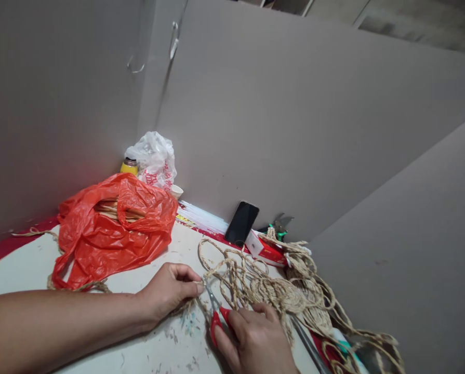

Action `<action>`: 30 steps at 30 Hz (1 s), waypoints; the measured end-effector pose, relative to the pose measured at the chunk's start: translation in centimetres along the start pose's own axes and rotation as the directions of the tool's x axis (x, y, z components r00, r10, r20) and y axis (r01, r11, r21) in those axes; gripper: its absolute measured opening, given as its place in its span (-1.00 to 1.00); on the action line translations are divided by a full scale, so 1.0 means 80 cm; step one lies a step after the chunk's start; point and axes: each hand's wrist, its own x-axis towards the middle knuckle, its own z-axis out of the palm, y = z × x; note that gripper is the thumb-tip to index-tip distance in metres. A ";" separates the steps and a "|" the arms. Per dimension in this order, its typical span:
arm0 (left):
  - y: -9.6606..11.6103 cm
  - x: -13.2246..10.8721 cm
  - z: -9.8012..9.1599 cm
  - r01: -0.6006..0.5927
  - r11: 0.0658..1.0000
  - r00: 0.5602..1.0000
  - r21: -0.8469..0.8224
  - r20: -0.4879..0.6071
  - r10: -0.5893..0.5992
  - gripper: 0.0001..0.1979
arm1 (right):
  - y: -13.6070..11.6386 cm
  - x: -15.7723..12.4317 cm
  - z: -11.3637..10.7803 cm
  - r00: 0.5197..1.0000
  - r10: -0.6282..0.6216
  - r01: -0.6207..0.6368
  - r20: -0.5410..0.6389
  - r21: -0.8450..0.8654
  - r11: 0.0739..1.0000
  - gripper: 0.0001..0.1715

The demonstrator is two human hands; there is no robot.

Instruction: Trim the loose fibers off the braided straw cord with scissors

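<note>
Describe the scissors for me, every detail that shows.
The scissors are a small pair with red, plastic-looking handles and short, silvery metal blades. The right hand grips the handles and hides part of them. The blades point away from the person and slightly left, their tips beside the pinched left hand, over the pale tabletop. Loops of braided cord lie to the right. How far the blades are parted is hard to tell.

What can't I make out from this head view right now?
Head view:
Cord at the left hand: gripped part, covered by that hand.
Scissors: handles, partly covered by the right hand.
Yellow container: lower part, behind the red bag.
Metal rod: near end, cut off by the bottom edge.
</note>
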 end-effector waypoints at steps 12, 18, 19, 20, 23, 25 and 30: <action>-0.002 0.001 -0.003 -0.019 0.999 0.998 -0.043 0.052 0.021 -0.76 | 0.011 0.003 -0.003 0.999 0.029 -0.023 -0.044 0.136 0.990 -0.56; -0.006 0.003 -0.005 -0.092 0.995 0.989 -0.026 0.116 0.095 -0.60 | 0.013 0.001 0.000 0.988 0.147 -0.151 0.036 0.257 0.955 -0.57; -0.007 0.003 -0.006 -0.120 0.993 0.986 -0.011 0.119 0.121 -0.58 | 0.013 0.001 -0.001 0.985 0.163 -0.170 0.047 0.278 0.945 -0.57; -0.008 0.003 -0.006 -0.143 0.990 0.983 0.001 0.115 0.142 -0.56 | 0.014 0.002 -0.001 0.982 0.181 -0.190 0.058 0.298 0.935 -0.57; -0.012 0.002 -0.007 -0.163 0.986 0.981 0.036 0.109 0.158 -0.51 | 0.016 0.002 -0.004 0.963 0.242 -0.270 0.120 0.370 0.889 -0.55; -0.014 0.002 -0.006 -0.164 0.984 0.981 0.062 0.115 0.157 -0.59 | 0.017 0.002 -0.005 0.936 0.290 -0.351 0.200 0.440 0.827 -0.53; -0.015 0.001 -0.005 -0.162 0.963 0.986 0.215 0.081 0.148 -0.86 | 0.018 0.002 -0.012 0.880 0.323 -0.471 0.349 0.548 0.692 -0.56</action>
